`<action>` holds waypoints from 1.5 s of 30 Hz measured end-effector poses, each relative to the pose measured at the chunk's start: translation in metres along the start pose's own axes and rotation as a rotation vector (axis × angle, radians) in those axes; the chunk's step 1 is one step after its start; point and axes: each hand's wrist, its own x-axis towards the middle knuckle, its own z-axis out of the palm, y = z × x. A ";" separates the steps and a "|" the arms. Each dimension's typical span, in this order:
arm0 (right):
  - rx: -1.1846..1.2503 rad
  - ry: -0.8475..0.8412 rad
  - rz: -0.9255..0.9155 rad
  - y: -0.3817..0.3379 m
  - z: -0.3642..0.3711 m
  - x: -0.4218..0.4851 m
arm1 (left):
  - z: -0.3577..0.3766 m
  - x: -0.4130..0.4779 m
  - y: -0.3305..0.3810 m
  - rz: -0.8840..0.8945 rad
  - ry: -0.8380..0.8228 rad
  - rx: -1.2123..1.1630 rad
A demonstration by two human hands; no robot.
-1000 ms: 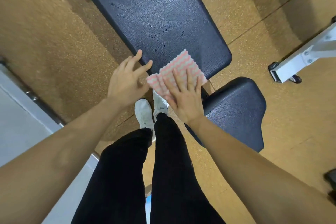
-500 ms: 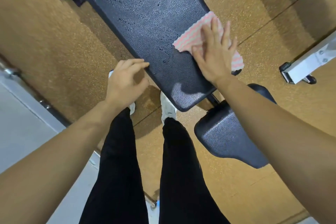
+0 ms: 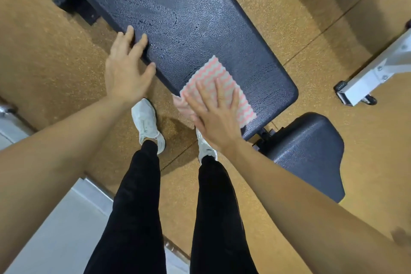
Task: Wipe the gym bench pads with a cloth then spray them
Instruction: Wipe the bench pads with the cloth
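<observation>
The long dark bench pad (image 3: 189, 18) runs from the top left toward the middle and looks wet and streaked. A pink and white zigzag cloth (image 3: 219, 77) lies flat on its near end. My right hand (image 3: 214, 113) presses the cloth down with straight fingers and covers its lower part. My left hand (image 3: 126, 69) rests with spread fingers on the pad's left edge, apart from the cloth. The smaller seat pad (image 3: 311, 153) sits at the lower right. No spray bottle is in view.
The floor (image 3: 44, 51) is tan speckled rubber. A white metal frame foot (image 3: 360, 87) stands at the right. Black bench supports (image 3: 73, 4) show at the upper left. A pale raised ledge (image 3: 55, 229) fills the lower left. My legs and white shoes stand beside the bench.
My right hand slid the cloth from the pad's far right edge back to its near end. My left hand rose from beside the pad onto its left edge.
</observation>
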 end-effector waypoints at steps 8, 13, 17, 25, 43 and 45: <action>0.005 -0.053 0.289 0.090 -0.050 0.057 | -0.009 0.007 -0.004 0.066 0.003 0.039; 0.079 -0.042 0.443 0.094 -0.077 0.101 | -0.014 0.007 -0.006 0.063 -0.018 -0.028; 0.040 -0.045 0.367 0.049 -0.065 0.109 | -0.012 0.007 -0.009 0.069 -0.024 -0.057; 0.090 -0.056 0.178 -0.050 -0.020 0.069 | -0.014 0.009 -0.029 0.196 -0.042 -0.060; 0.068 0.041 0.447 0.031 -0.082 0.195 | -0.043 0.038 -0.045 0.128 0.046 -0.248; 0.026 0.025 0.376 0.016 -0.080 0.200 | -0.049 0.055 -0.052 0.122 0.065 -0.216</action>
